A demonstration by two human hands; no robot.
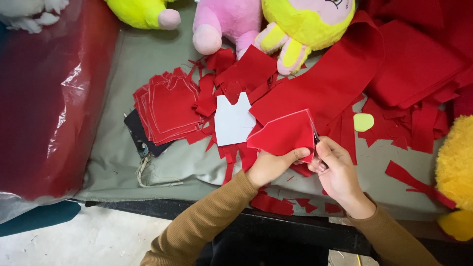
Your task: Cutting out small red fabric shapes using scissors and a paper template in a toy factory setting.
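Holding a red cloth piece (285, 134) by its lower edge, the left hand (268, 166) pinches it above the table (118, 148). The right hand (337, 170) grips scissors (316, 140) at the cloth's right edge. Beside lies a white paper pattern (233, 120), further left a stack of cut red pieces (167, 108), and plush toys (276, 24) behind.

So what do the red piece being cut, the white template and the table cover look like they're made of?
Red piece: soft matte fabric, probably felt or fleece; it bends limply in the left hand and shows a pale traced line along its edge. White template: flat and crisp-edged, likely paper or thin card. Table cover: grey-green cloth, matte and creased, perhaps canvas.
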